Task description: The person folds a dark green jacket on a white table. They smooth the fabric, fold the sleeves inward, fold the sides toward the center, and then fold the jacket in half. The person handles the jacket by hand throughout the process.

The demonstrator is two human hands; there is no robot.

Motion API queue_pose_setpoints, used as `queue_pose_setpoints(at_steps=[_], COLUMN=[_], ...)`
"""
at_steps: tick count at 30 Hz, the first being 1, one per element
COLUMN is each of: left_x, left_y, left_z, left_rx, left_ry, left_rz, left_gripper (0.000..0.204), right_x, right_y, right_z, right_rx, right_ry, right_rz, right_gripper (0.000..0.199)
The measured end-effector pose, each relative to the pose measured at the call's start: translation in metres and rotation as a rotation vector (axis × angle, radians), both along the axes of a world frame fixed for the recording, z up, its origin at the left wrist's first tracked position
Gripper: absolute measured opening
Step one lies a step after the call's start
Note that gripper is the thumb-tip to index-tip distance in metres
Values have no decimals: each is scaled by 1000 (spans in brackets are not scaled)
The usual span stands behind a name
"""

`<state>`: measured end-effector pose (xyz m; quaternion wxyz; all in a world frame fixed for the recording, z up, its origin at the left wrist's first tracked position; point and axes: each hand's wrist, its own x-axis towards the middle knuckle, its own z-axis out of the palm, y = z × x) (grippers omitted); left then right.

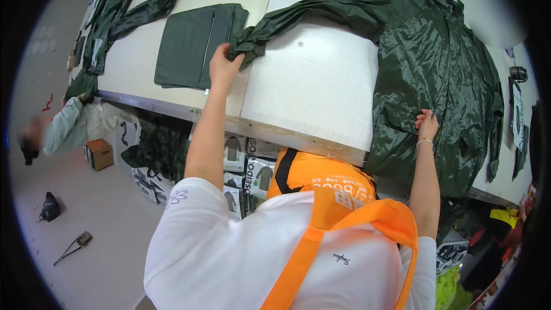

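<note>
A dark green, shiny rain jacket (419, 51) lies spread over the right side of the white table, one sleeve (321, 8) stretched out to the left. At that sleeve's cuff, my left hand (225, 68) is closed with the gathered fabric between thumb and fingers. My right hand (426, 123) is closed in a pinch on the jacket's front, near its lower middle; a small fold of the jacket seems to be between the fingertips. Just beyond my left hand is a flat, folded green garment (186, 46) with a zip along it.
Another green garment (117, 17) lies at the table's far left, where a co-worker in a pale sleeve (64, 123) reaches in. Packaged garments (258, 175) are under the table's metal edge (298, 138). A cardboard box (99, 154) and a black bag (50, 206) are on the floor.
</note>
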<state>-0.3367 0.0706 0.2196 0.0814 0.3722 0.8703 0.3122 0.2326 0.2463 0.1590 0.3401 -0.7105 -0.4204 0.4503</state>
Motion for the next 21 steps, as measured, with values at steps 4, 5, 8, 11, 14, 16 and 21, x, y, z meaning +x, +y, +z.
queue_pose_setpoints(at_steps=[4,5,8,11,14,16,21], left_x=[36,58,140,210,244,248,225], left_y=[-4,-6,-16,-28,-42,-49,-38], left_z=[29,38,59,74,73,73,66], left_rx=[236,313,514,603,562,525,402], left_ry=[56,39,-67,-188,-306,-372,-316], left_rz=[-190,-215,-264,-304,-366,-399,-417], left_gripper=[27,27,30,37,44,49,55], right_x=[-20,-50,-157,-205,-198,-174,-132], right_y=[2,-4,-55,-96,-102,-105,-114], right_z=[9,36,129,159,152,146,154], right_rx=[278,345,175,81,118,67,92], right_ry=[-393,-315,47,225,119,243,310], right_rz=[188,263,540,903,1049,948,1000], right_gripper=[27,26,18,19,16,14,4])
